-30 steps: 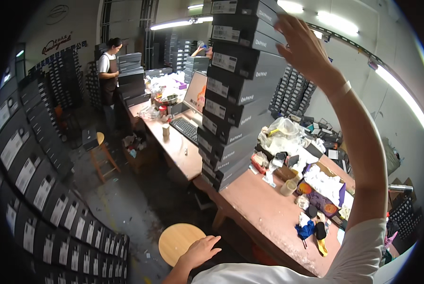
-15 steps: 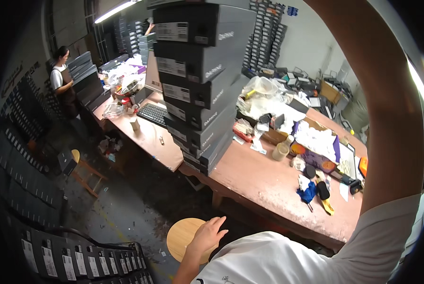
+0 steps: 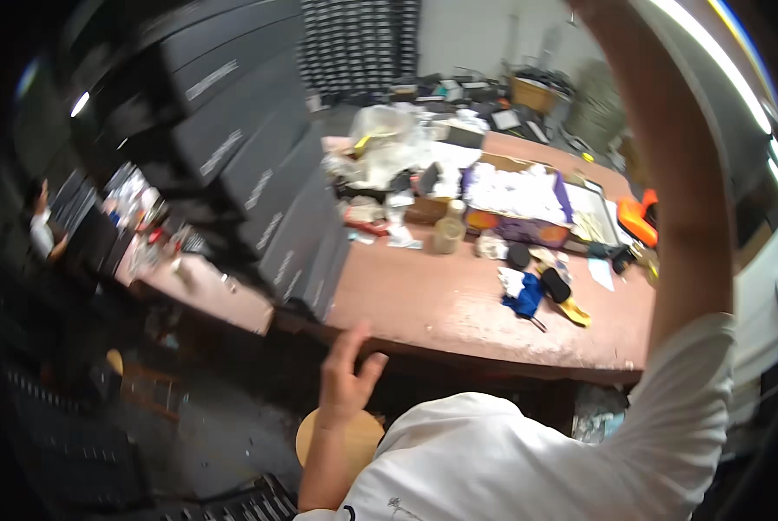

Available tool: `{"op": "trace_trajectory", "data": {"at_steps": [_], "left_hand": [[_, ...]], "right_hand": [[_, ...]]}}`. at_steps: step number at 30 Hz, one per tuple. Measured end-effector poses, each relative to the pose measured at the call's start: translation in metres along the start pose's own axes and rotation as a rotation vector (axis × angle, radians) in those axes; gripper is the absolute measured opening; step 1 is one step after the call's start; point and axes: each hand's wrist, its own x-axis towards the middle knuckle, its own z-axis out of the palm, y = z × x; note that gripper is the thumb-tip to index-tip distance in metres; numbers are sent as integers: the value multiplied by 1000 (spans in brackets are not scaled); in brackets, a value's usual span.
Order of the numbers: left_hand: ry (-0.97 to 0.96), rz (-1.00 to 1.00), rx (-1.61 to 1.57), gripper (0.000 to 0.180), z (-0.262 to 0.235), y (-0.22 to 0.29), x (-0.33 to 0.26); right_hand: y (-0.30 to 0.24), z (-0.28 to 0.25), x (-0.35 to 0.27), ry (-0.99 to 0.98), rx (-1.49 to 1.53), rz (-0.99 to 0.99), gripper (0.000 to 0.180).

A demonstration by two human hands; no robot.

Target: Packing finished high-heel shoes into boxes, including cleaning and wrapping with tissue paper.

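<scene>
Box stack (image 3: pixel 263 148) | on cluttered pinkish table (image 3: pixel 397 300) | pale wall (image 3: pixel 467 39) behind

Consistent with a packing workshop
Furnished with a scuffed worktable (image 3: pixel 397 304) and round wooden stool (image 3: pixel 363 438); stocked with a tall stack of dark boxes (image 3: pixel 263 156) and further boxes (image 3: pixel 358 43) by the back wall (image 3: pixel 467 39); lit by strip lights (image 3: pixel 720 56)
</scene>
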Motion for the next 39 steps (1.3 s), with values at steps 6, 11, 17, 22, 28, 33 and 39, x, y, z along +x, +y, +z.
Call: {"op": "trace_trajectory", "data": {"at_steps": [6,11,17,22,28,33,39], "left_hand": [[237,-218,-1120,76,31,-10,105],[38,-575,-1291,76,135,-88,102],[184,-843,-653,58,177,-245,48],[-6,-1200,-719,65,173,-217,54],[-123,-1121,-628,55,179,-199,47],[-295,-1028,-626,57,189,-205,48],[-588,-1034,-749,47,156,-207,78]], "right_hand": [[-130,-75,-214,121,61,287,47],[-246,-161,-351,-408,791,291,43],[-391,-196,-467,-1136,1586,570,18],[-429,-144,-491,-952,1515,1773,52],[-421,-114,-468,-1235,1379,2264,64],[-372,-113,-469,-925,1244,2698,75],[-393,-92,-404,-639,969,2774,74]]}}
